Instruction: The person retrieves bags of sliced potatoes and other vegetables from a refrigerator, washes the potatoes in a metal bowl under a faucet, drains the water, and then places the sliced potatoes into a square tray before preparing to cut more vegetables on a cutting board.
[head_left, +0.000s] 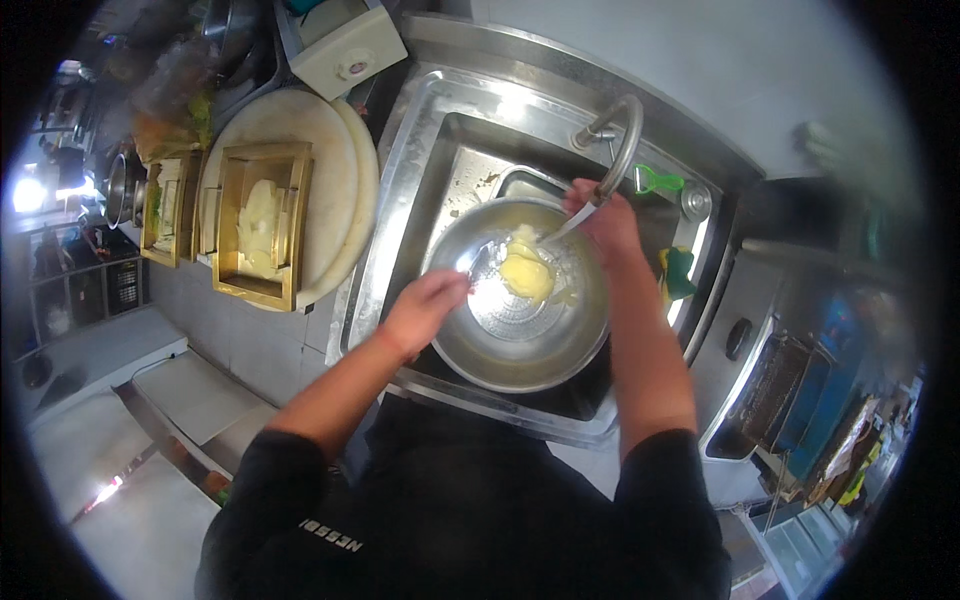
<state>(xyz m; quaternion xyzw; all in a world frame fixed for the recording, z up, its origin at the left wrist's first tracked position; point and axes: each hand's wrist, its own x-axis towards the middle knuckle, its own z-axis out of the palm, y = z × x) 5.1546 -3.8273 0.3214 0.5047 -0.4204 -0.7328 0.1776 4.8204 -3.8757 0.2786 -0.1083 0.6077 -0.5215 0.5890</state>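
A wide stainless steel bowl (517, 367) rests in the sink, with pale yellow vegetable slices (527, 276) heaped near its middle. My left hand (431, 304) is at the bowl's left rim, its fingers bunched and blurred; whether they hold anything is unclear. At the upper right of the bowl, my right hand (611, 225) lies beside the outlet of a curved metal faucet (632, 139). Its fingers are partly behind the spout, so I cannot tell if they grip it. A whitish streak, apparently running water (568, 226), slants from the outlet into the bowl.
The metal sink (397, 232) surrounds the bowl, with a rectangular pan (525, 178) behind it. A green peeler (658, 180) and a green-and-yellow sponge (677, 274) lie on the right. Leftward, a brass-coloured tray (225, 225) of pale slices sits on round cutting boards (330, 172).
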